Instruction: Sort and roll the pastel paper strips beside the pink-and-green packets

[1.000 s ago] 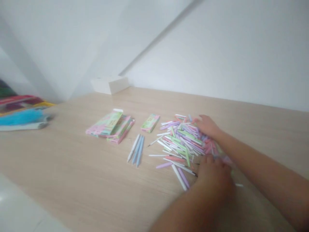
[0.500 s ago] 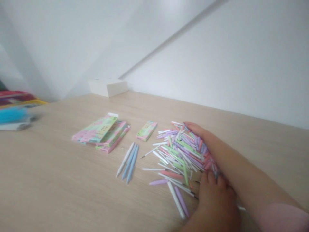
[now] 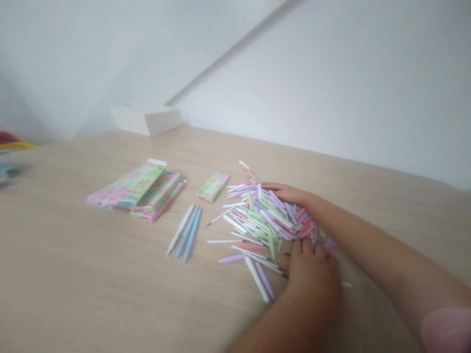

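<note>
A loose heap of slim pen barrels and thin refills (image 3: 253, 223) in white, purple, green and coral lies on the table. At its far right edge rests my right hand (image 3: 289, 192), fingers stretched out along the pieces. My left hand (image 3: 314, 267) is at the near right edge, its fingers slightly apart and touching the heap; their tips are partly hidden. Neither hand visibly grips a piece. Left of the heap, a white pen (image 3: 180, 229) lies beside two light-blue pens (image 3: 191, 235). A small pink-and-green box (image 3: 213, 186) lies flat behind them.
Several similar flat boxes (image 3: 136, 189) are stacked untidily at the left. A white box (image 3: 147, 120) stands at the back against the wall. Blurred coloured items (image 3: 13, 142) show at the far left edge. The wooden table (image 3: 91, 274) lies under everything.
The view has shifted, so the table things appear farther left and higher. My right hand has moved along the heap's far side, and a few pieces now lie loose beyond the heap.
</note>
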Demonstrator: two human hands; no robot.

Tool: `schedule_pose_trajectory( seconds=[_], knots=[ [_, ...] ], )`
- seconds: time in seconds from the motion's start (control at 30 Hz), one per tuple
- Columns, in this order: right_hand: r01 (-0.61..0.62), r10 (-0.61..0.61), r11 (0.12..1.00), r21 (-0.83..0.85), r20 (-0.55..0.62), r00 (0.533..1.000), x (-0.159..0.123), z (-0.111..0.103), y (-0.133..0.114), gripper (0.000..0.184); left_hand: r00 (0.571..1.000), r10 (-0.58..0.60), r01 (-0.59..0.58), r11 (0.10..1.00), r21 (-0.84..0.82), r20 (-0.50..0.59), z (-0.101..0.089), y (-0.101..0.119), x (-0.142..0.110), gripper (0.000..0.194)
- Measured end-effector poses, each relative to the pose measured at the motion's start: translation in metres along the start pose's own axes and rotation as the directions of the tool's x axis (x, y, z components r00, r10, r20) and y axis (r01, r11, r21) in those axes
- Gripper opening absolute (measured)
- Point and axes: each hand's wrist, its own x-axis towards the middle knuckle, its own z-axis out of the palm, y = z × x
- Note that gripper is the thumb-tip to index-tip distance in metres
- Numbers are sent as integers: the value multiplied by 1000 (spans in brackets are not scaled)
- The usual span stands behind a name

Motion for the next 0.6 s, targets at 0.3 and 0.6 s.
schedule_pose_trajectory(
  seconds=[0.3,0.6],
  knots=[
    [-68,66,996,-61,-30,997,-34,13,-37,46,999,-1,-3,997,83,46,-16,1,-3,44],
    [-107,-3,927,-359,-294,956,-110,42,-98,34,997,-39,29,989,145,66,-30,4,-5,43]
  ],
)
